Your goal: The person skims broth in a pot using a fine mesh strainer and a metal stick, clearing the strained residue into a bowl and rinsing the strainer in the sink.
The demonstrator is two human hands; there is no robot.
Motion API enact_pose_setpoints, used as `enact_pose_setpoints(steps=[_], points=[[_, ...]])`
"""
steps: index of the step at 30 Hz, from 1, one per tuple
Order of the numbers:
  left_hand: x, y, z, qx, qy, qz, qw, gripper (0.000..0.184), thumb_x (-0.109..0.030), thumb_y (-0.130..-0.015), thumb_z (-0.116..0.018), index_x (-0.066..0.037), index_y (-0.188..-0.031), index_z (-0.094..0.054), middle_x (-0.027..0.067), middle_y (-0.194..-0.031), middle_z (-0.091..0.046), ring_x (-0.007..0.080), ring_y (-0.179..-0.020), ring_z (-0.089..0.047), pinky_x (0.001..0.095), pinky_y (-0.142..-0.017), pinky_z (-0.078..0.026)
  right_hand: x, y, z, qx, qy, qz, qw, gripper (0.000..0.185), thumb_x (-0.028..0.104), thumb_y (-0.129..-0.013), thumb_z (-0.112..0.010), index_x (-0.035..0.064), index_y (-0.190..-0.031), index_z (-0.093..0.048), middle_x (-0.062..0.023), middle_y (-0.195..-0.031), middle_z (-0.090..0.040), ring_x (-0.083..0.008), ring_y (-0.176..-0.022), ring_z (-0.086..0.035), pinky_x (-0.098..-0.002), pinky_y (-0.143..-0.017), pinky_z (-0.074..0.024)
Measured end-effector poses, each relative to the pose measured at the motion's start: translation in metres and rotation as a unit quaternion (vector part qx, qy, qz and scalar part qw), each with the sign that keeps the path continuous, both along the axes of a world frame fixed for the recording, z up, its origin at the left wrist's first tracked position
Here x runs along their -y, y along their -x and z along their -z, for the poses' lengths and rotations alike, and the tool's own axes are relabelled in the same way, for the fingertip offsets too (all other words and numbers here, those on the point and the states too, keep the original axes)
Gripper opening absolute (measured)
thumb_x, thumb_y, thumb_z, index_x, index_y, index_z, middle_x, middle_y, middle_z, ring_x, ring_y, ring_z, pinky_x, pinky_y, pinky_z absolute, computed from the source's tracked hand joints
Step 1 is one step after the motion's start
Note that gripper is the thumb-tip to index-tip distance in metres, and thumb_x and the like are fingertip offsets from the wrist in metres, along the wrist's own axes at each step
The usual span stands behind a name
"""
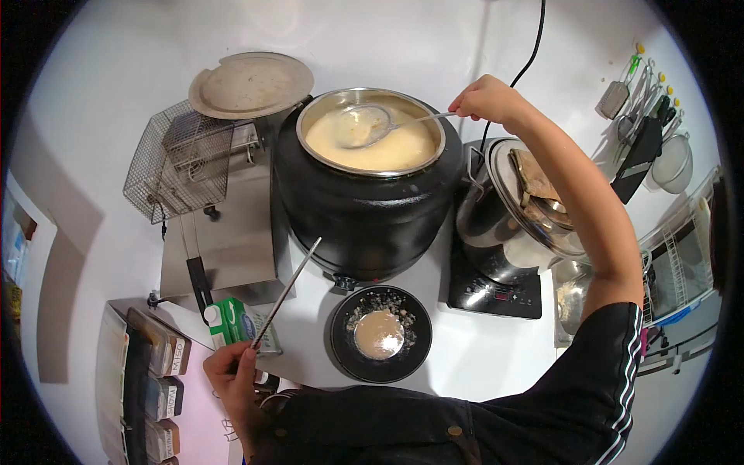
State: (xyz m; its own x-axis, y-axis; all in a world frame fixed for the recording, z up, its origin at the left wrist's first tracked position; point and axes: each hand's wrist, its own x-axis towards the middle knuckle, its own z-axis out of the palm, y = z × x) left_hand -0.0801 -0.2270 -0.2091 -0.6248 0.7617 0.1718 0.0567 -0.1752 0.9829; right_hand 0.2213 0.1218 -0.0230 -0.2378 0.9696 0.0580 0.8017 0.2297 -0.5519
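My right hand is closed on the handle of a round mesh skimmer. The skimmer's head lies at the surface of the pale yellow liquid in a large black pot with a steel rim. In my left hand, closed at the lower left, is a thin metal rod that slants up toward the pot's base; its lower end is hidden by my fingers. Between my hands and the pot's base sits a black bowl with cloudy beige liquid and bits of foam on its inner wall.
A fryer with a wire basket and round lid stands left. A green carton is near my left hand. A lidded steel pot sits on an induction cooker at right. Utensils hang upper right.
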Motion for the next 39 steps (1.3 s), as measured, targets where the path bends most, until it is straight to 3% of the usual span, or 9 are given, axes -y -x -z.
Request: enact_pose_setpoints(steps=[4,7,9,19,23,28,31,39], points=[[0.001,0.000,0.000,-0.004,-0.009,-0.014,1.000,0.008,-0.002,-0.075,-0.062,0.005,-0.079,-0.062,0.0014,-0.058,-0.054,0.0039,-0.045,-0.041,0.0178,-0.041,-0.030,0.000,0.012,0.005,-0.026,0.018,-0.019,0.999,0.023,0.010,-0.062,-0.058,0.0016,-0.080,-0.068,-0.0036,-0.062,-0.056,-0.0110,-0.058,-0.046,-0.0242,-0.052,-0.0369],[0.003,-0.001,-0.002,-0.021,-0.001,-0.026,0.999,0.008,-0.002,-0.075,-0.062,0.005,-0.080,-0.062,0.0017,-0.059,-0.055,0.0041,-0.047,-0.042,0.0179,-0.042,-0.030,0.007,0.015,0.004,0.007,0.038,-0.019,0.999,0.024,0.012,-0.061,-0.058,0.0038,-0.081,-0.068,-0.0017,-0.059,-0.053,-0.0096,-0.057,-0.044,-0.0239,-0.049,-0.0311],[0.005,0.001,0.003,-0.014,0.000,-0.031,0.999,0.008,-0.002,-0.075,-0.062,0.005,-0.080,-0.061,0.0019,-0.060,-0.055,0.0042,-0.047,-0.042,0.0177,-0.043,-0.031,0.002,0.007,0.010,-0.034,0.068,-0.002,0.997,0.026,0.014,-0.060,-0.058,0.0060,-0.083,-0.069,0.0001,-0.057,-0.050,-0.0084,-0.055,-0.041,-0.0235,-0.047,-0.0258],[0.001,0.001,0.015,0.035,0.010,-0.023,0.999,0.012,-0.002,-0.074,-0.065,0.003,-0.084,-0.060,0.0026,-0.064,-0.056,0.0043,-0.051,-0.044,0.0166,-0.047,-0.034,0.009,-0.018,0.002,-0.092,0.019,0.027,0.995,0.026,0.015,-0.063,-0.057,0.0057,-0.084,-0.068,0.0013,-0.055,-0.048,-0.0071,-0.050,-0.037,-0.0227,-0.045,-0.0229],[-0.004,-0.007,0.001,0.027,0.000,-0.057,0.998,0.011,-0.004,-0.074,-0.065,0.003,-0.082,-0.061,0.0021,-0.062,-0.055,0.0045,-0.049,-0.044,0.0169,-0.044,-0.034,-0.002,-0.042,-0.004,-0.090,-0.023,0.028,0.995,0.026,0.013,-0.062,-0.058,0.0027,-0.083,-0.067,-0.0008,-0.056,-0.050,-0.0085,-0.054,-0.043,-0.0226,-0.048,-0.0277],[-0.007,0.001,0.002,-0.021,-0.014,0.017,1.000,0.011,-0.007,-0.075,-0.065,0.003,-0.077,-0.062,0.0005,-0.056,-0.052,0.0043,-0.043,-0.041,0.0181,-0.038,-0.030,-0.018,-0.065,-0.011,-0.055,-0.058,0.014,0.997,0.025,0.009,-0.061,-0.057,0.0001,-0.083,-0.067,-0.0052,-0.063,-0.058,-0.0111,-0.058,-0.048,-0.0242,-0.056,-0.0392],[-0.006,0.004,0.008,-0.004,0.003,0.030,1.000,0.011,-0.007,-0.076,-0.065,0.004,-0.077,-0.062,0.0003,-0.055,-0.051,0.0041,-0.043,-0.041,0.0181,-0.038,-0.029,-0.023,-0.072,-0.012,0.005,-0.076,0.014,0.997,0.026,0.013,-0.060,-0.058,0.0025,-0.082,-0.068,-0.0067,-0.066,-0.061,-0.0123,-0.060,-0.050,-0.0256,-0.056,-0.0413],[-0.008,0.003,0.001,-0.026,0.003,0.033,0.999,0.011,-0.007,-0.076,-0.064,0.004,-0.077,-0.062,0.0005,-0.055,-0.052,0.0040,-0.042,-0.041,0.0179,-0.039,-0.029,-0.022,-0.071,-0.007,-0.011,-0.025,-0.046,0.999,0.025,0.008,-0.057,-0.057,0.0007,-0.079,-0.068,-0.0061,-0.063,-0.059,-0.0120,-0.057,-0.049,-0.0253,-0.052,-0.0394]])
